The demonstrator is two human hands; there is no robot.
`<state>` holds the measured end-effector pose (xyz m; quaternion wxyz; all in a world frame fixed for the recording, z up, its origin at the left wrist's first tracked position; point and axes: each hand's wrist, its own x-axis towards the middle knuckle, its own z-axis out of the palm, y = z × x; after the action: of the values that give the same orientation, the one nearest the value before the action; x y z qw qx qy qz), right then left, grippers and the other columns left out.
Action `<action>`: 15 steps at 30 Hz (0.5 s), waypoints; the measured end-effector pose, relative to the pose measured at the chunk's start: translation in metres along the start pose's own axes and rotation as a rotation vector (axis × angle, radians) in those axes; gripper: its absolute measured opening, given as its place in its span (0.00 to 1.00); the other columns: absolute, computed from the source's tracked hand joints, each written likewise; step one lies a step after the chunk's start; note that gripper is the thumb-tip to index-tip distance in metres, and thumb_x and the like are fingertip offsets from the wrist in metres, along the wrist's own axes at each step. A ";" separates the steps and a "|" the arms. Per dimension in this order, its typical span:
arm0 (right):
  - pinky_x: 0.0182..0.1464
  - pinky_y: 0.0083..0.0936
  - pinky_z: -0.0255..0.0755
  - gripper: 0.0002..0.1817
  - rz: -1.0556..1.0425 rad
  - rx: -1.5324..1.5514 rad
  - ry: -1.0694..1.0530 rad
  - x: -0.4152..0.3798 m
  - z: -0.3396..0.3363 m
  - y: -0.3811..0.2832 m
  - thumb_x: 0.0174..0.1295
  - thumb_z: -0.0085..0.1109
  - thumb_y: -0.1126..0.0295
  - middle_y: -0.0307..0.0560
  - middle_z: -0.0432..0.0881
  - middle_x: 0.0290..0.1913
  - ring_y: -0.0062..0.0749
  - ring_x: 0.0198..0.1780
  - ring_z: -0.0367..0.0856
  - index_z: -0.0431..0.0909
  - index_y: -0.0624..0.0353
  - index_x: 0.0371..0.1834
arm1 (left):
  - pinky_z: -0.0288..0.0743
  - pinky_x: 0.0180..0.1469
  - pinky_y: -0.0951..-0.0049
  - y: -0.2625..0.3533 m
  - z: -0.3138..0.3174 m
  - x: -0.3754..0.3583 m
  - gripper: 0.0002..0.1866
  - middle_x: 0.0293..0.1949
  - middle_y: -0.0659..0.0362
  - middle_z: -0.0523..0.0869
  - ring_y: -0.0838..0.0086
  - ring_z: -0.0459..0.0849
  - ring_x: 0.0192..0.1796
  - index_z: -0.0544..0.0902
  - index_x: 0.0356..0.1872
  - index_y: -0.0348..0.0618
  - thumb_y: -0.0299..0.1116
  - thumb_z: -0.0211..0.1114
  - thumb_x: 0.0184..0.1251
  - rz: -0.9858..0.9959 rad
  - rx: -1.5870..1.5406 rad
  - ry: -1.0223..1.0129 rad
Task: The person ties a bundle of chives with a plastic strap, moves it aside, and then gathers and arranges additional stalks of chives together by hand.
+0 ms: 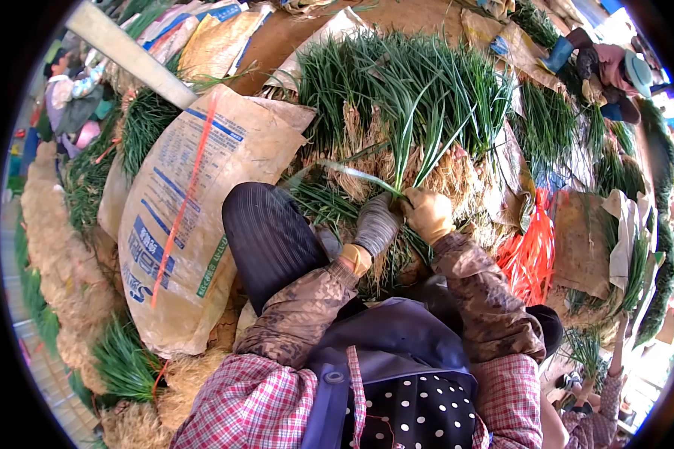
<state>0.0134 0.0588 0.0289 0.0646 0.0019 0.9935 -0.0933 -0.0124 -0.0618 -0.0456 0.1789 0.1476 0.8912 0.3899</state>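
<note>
My left hand (378,223), in a grey ribbed glove with a tan cuff, is closed at the base of a few long-leaved green plants (403,153). Beside it my right hand (430,215), in a tan glove, pinches the same plants at their lower ends; the two hands touch. The leaves fan upward, and one pale, blurred leaf (359,175) sticks out to the left. What the fingertips grip exactly is hidden. Just beyond stands a thick row of similar green plants (427,82) with pale stringy roots (464,183). Loose leaves (326,202) lie under my hands.
A large printed woven sack (180,202) lies left of my knee (266,232). Red plastic strips (528,251) hang at the right. More plant bundles (131,359) and sacking (580,239) surround me. Other people sit at the left (71,93) and upper right (614,71).
</note>
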 end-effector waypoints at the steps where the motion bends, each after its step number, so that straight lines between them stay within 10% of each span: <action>1: 0.26 0.29 0.77 0.08 0.050 -0.031 0.023 -0.003 0.004 -0.005 0.58 0.63 0.65 0.41 0.80 0.26 0.30 0.24 0.79 0.80 0.49 0.41 | 0.77 0.34 0.67 -0.005 0.003 0.000 0.11 0.28 0.51 0.84 0.68 0.82 0.29 0.81 0.42 0.37 0.32 0.63 0.62 -0.051 -0.174 -0.004; 7: 0.33 0.21 0.76 0.07 0.803 1.164 0.366 -0.016 0.019 0.020 0.62 0.59 0.65 0.42 0.84 0.27 0.21 0.28 0.80 0.83 0.56 0.35 | 0.73 0.25 0.79 0.031 -0.042 -0.019 0.09 0.24 0.59 0.80 0.77 0.76 0.21 0.79 0.40 0.38 0.21 0.64 0.57 -0.378 -0.799 -0.055; 9: 0.25 0.19 0.77 0.11 0.823 1.102 0.233 -0.040 0.047 0.039 0.64 0.58 0.60 0.42 0.83 0.29 0.20 0.23 0.80 0.81 0.56 0.33 | 0.71 0.22 0.79 0.019 -0.032 -0.014 0.13 0.23 0.59 0.80 0.78 0.75 0.19 0.78 0.45 0.37 0.21 0.65 0.57 -0.388 -0.932 -0.079; 13: 0.54 0.34 0.75 0.17 0.218 -0.003 -0.843 -0.085 0.123 0.075 0.60 0.60 0.57 0.53 0.83 0.47 0.42 0.46 0.83 0.83 0.59 0.43 | 0.70 0.21 0.79 0.017 -0.027 -0.014 0.14 0.23 0.60 0.80 0.79 0.75 0.19 0.78 0.45 0.37 0.21 0.65 0.56 -0.343 -0.896 -0.033; 15: 0.54 0.31 0.75 0.18 0.388 0.102 -0.674 -0.055 0.054 0.042 0.66 0.53 0.56 0.50 0.82 0.52 0.37 0.51 0.82 0.81 0.54 0.50 | 0.71 0.22 0.78 0.013 -0.023 -0.015 0.13 0.23 0.59 0.80 0.78 0.76 0.20 0.79 0.43 0.36 0.23 0.66 0.56 -0.274 -0.734 0.011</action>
<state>0.0752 0.0906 -0.0240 0.4035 0.1621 0.8920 -0.1239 -0.0069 -0.0737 -0.0182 0.2655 -0.0486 0.7047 0.6561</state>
